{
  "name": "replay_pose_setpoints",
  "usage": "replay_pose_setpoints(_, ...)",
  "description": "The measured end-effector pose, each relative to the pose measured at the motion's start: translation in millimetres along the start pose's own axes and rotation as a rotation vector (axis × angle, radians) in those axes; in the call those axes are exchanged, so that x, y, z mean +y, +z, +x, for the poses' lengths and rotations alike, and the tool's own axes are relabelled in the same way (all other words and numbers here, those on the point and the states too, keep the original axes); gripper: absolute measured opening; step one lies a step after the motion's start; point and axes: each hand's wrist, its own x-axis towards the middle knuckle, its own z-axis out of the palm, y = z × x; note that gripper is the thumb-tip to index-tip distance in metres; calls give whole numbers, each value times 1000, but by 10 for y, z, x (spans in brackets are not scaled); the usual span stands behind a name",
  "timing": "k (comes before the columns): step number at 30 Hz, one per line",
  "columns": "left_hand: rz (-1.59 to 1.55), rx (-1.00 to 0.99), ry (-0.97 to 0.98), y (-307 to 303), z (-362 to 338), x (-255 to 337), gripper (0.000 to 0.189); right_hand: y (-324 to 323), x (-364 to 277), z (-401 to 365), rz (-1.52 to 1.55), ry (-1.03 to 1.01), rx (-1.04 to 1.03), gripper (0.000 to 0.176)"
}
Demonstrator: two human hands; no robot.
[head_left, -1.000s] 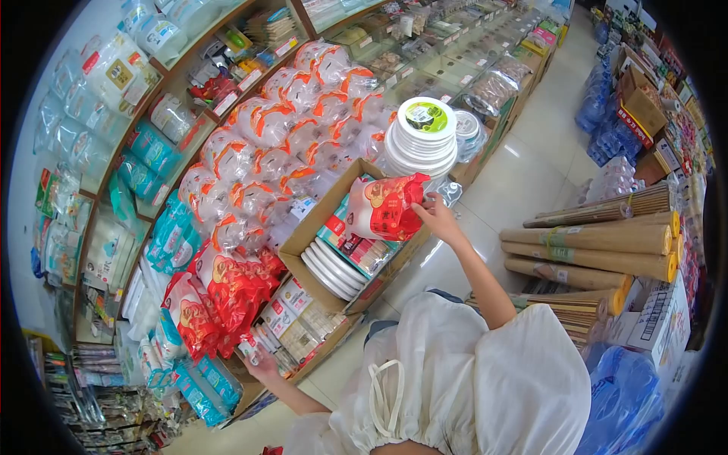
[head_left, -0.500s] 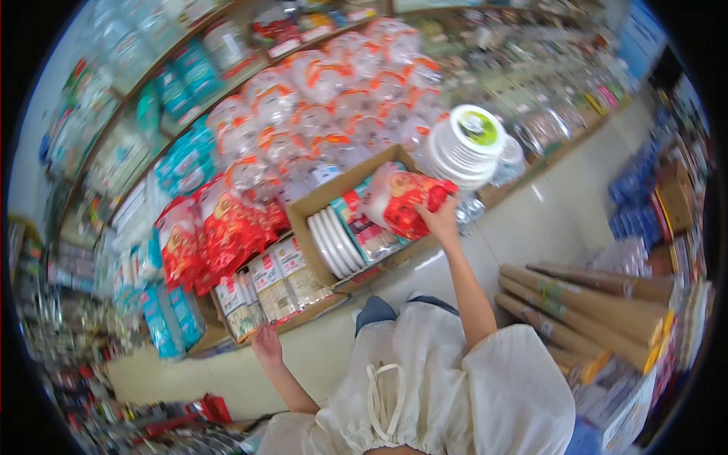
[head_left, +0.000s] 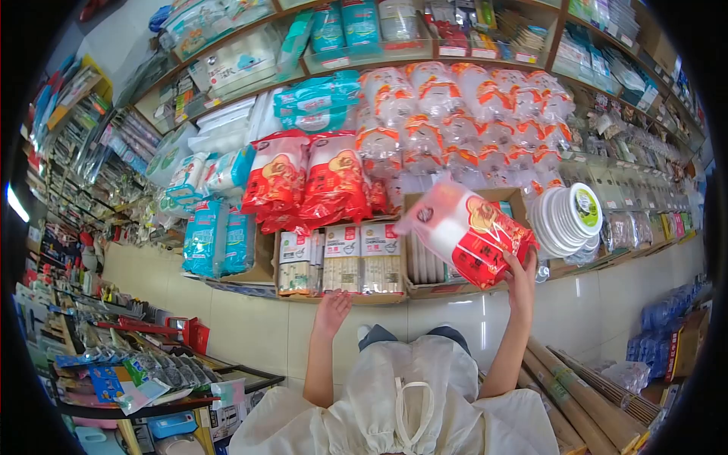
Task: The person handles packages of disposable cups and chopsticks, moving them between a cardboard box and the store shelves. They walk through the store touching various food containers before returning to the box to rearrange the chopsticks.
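Note:
My right hand (head_left: 520, 274) grips the lower right end of a red and white plastic pack (head_left: 472, 233), apparently paper cups. The pack is tilted above a cardboard box (head_left: 517, 201) and hides part of its contents; white plates (head_left: 426, 259) show at the left inside. My left hand (head_left: 332, 312), fingers loosely apart and holding nothing, is at the front edge of a box with packs of wooden chopsticks (head_left: 343, 258). Behind those chopsticks lie similar red packs (head_left: 332, 180).
Bagged clear plastic items with orange labels (head_left: 440, 91) fill the shelf behind. White round containers (head_left: 553, 224) stand in a stack to the right. Long cardboard-coloured rolls (head_left: 580, 398) lie at lower right. A goods rack (head_left: 152, 379) stands at lower left.
My right hand has lifted the red pack up from the box and turned it, its printed side now showing. My left hand stays near the chopstick box. The view has rotated.

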Motion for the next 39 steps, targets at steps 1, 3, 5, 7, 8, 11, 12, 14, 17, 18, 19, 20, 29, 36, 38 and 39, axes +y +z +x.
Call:
replay_pose_setpoints(1, 2, 5, 1, -103, -66, 39, 30, 192, 45, -36, 129, 57, -113, 64)
replay_pose_setpoints(3, -4, 34, -15, -332, -216, 163, 30, 619, 177, -66, 378, 169, -337, 54)
replay_pose_setpoints(5, -9, 66, -21, -598, -379, 293, 32, 1175, 300, -146, 496, 287, -445, 47)
replay_pose_setpoints(7, -21, 101, -8, -931, -546, 454, 35, 1726, 458, -159, 555, 338, -487, 46)
replay_pose_setpoints(8, -50, 126, 8, -1114, -621, 517, 35, 1978, 534, -142, 585, 384, -488, 44)
replay_pose_setpoints(11, -152, 196, 64, -1538, -798, 763, 32, 2652, 694, -106, 633, 425, -455, 36)
replay_pose_setpoints(12, -194, 215, 78, -1629, -879, 849, 30, 2817, 745, -108, 603, 384, -451, 35)
replay_pose_setpoints(14, -259, 244, 114, -1744, -995, 999, 27, 3110, 882, -87, 494, 199, -402, 35)
replay_pose_setpoints(17, -322, 264, 155, -1909, -1116, 1206, 25, 3420, 1010, -131, 504, 143, -280, 42)
replay_pose_setpoints(18, -339, 261, 154, -1970, -1128, 1248, 24, 3533, 1087, -103, 514, 155, -167, 60)
replay_pose_setpoints(19, -356, 255, 151, -2023, -1118, 1287, 24, 3657, 1217, -43, 466, 62, -107, 65)
replay_pose_setpoints(20, -327, 242, 136, -2094, -1081, 1315, 26, 3789, 1359, 9, 418, -30, -44, 71)
replay_pose_setpoints(29, -189, 84, 63, -1851, -656, 1540, 28, 4306, 1738, 179, -4, -372, 305, 81)
replay_pose_setpoints(36, 97, -155, 61, -969, -178, 1872, 31, 4088, 1648, 123, 41, -139, 84, 58)
replay_pose_setpoints(38, 136, -253, 63, -688, 54, 2042, 36, 3971, 1514, 51, 73, -82, 3, 47)
replay_pose_setpoints(39, 170, -243, 56, -468, 113, 2149, 41, 3897, 1421, -9, 86, -56, -35, 42)
